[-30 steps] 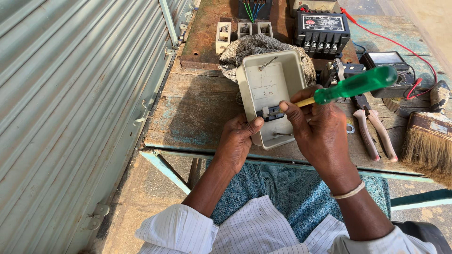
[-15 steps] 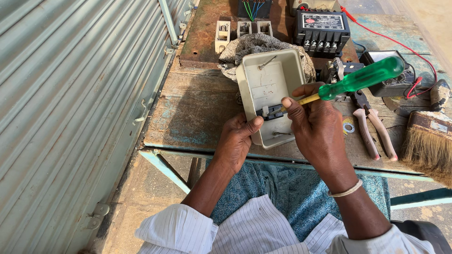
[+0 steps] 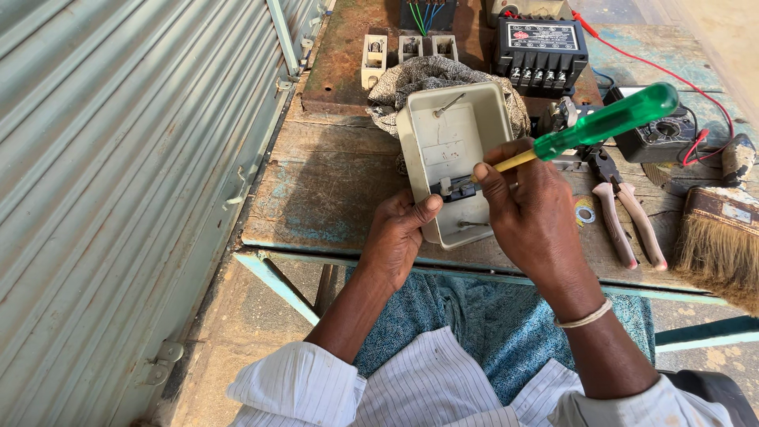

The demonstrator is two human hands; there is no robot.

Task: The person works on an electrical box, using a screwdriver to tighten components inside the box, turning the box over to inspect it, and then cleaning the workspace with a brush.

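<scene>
- The cream plastic box-shaped housing (image 3: 455, 158), open side up, sits tilted on the worn wooden tabletop (image 3: 332, 190), its far end propped on a crumpled patterned cloth (image 3: 427, 79); a small dark metal fitting (image 3: 455, 188) sits inside near the middle.
- Your left hand (image 3: 399, 233) clamps the housing's near-left rim, thumb hooked over the wall, fingers wrapped beneath.
- Your right hand (image 3: 530, 209) is clenched round the yellow shaft of the green-handled screwdriver (image 3: 601, 125), tip at the dark fitting.
- Risk: the tip could skid off the fitting and jab your left thumb, which lies just beside it. Choking up on the shaft gives little leverage.
- Risk: the housing rocks on the soft cloth; hard pressure could tip it or crack the thin wall.
- Risk: the near end of the housing is close to the table's front edge (image 3: 474, 265); a slip of the left grip could send it into your lap.
- Room: tight on the right, with pink-handled pliers (image 3: 624, 213), a roll of tape (image 3: 585, 211), a dark meter with red leads (image 3: 660, 134) and a bristle brush (image 3: 715, 237) near your elbow's sweep.
- Far side is crowded by a black terminal unit (image 3: 541, 47) and white ceramic blocks (image 3: 374, 59).
- Left of the housing the tabletop is bare up to the corrugated metal shutter (image 3: 118, 198).
</scene>
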